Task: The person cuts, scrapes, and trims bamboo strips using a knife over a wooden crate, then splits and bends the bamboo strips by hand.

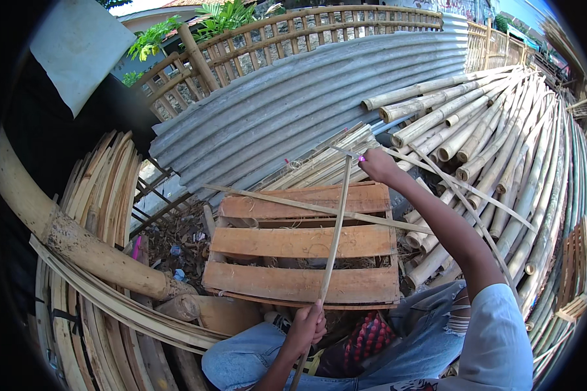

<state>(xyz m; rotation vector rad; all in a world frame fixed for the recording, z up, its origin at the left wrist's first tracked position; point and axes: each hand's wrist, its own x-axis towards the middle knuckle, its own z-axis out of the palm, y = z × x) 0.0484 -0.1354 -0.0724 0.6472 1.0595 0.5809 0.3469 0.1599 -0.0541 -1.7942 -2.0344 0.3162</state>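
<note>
My left hand is wrapped round a long thin bamboo strip that rises, slightly tilted, in front of me. My right hand is closed on a knife, its arm stretched out ahead. A bit of pink shows at the knife's grip, and the blade points left, at the upper end of the strip. Whether the blade touches the strip I cannot tell. Below lies a slatted wooden crate, and another bamboo strip lies across it, behind the held one.
Bamboo poles are heaped at the right. Split strips lie beyond the crate, before a corrugated metal sheet. Left, a thick bamboo pole slants among upright slats. A bamboo fence stands behind.
</note>
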